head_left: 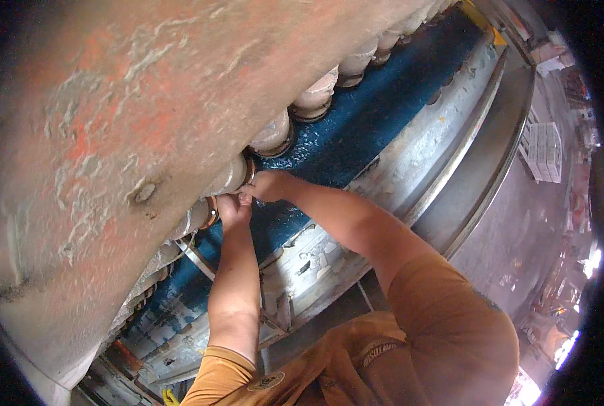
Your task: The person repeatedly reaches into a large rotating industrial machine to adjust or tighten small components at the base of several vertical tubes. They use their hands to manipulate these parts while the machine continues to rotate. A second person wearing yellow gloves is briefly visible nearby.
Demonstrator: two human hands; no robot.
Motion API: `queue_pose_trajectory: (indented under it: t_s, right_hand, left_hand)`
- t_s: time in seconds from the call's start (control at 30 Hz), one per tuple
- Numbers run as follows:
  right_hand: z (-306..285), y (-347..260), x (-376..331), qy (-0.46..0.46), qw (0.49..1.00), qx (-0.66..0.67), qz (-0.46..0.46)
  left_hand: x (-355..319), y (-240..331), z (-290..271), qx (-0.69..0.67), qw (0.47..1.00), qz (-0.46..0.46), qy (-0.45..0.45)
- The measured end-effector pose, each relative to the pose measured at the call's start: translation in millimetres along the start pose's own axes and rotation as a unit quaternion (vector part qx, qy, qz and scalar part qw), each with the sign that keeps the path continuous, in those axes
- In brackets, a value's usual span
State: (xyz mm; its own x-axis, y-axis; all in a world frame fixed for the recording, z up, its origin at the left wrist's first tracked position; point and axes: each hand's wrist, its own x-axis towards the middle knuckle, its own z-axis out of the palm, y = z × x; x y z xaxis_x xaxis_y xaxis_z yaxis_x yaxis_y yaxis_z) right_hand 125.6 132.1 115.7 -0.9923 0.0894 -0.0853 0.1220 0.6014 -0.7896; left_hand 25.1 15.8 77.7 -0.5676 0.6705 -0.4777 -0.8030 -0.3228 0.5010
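My left hand [235,209] and my right hand [271,185] meet at a pale, rounded cylindrical piece [229,174] in a long row. Its rim carries a dark brown ring, and my right fingers curl beside that rim. The left thumb and fingers are pressed together just below it, touching or nearly touching the right fingertips. What they pinch, if anything, is too small to make out. Next to my left hand is another piece's orange-brown ring [212,211]. Beneath both hands runs a wet, dark blue surface [342,135].
A large, rough, stained slab [133,88] with orange patches overhangs the row at left. A scuffed pale metal edge [410,162] and a grey curved ledge [471,162] border the blue surface. A diagonal metal bar [197,259] stands near my left forearm. White crates [542,150] sit at far right.
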Motion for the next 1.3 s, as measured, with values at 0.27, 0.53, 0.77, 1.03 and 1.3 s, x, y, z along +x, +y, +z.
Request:
queue_pose_trajectory:
  t_s: [0.27, 0.53, 0.77, 1.03, 1.3]
  right_hand:
    - [109, -43, 11, 0.246, 0.880, 0.256, 0.315]
    - [67, 4, -12, 0.070, 0.977, 0.110, 0.166]
    - [4, 1, 2, -0.004, 0.997, 0.042, 0.063]
    - [75, -49, 6, 0.154, 0.940, 0.104, 0.286]
    - [72, -17, -14, 0.142, 0.937, 0.153, 0.282]
  left_hand:
    - [22, 18, -62, 0.035, 0.980, -0.152, -0.124]
    - [7, 2, -17, 0.020, 1.000, -0.004, 0.010]
    - [-1, -1, 2, 0.045, 0.999, 0.009, 0.021]
    - [14, 0, -29, 0.054, 0.997, 0.026, 0.057]
    - [8, 12, -9, -0.003, 0.997, -0.082, 0.014]
